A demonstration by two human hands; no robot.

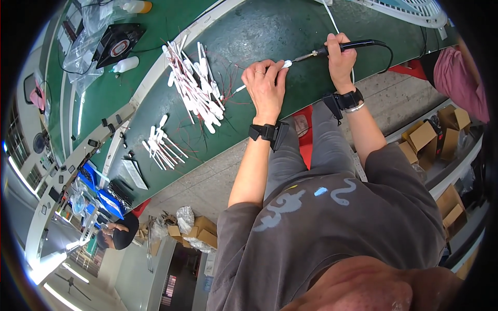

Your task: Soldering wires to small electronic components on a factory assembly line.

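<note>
My right hand (341, 61) grips a soldering iron (367, 43) by its black handle, with the metal tip pointing left. The tip is close to a small white piece (287, 64); I cannot tell whether they touch. My left hand (265, 87) pinches that piece against the green mat (244, 31), its fingers bent over the work. A thin white stick end (240, 88) shows beside this hand's wrist side. To the left lies a large pile of white sticks with thin red and black wires (194, 90). Nearer the bench edge is a smaller bunch of similar sticks (162, 146).
A black square fan (119, 46), a white bottle (126, 64) and clear plastic bags (85, 57) lie at the far left. A white fan grille (410, 11) stands at the far right, near a co-worker's pink sleeve (456, 78). Cardboard boxes (423, 136) sit at right. Another person (122, 232) is lower left.
</note>
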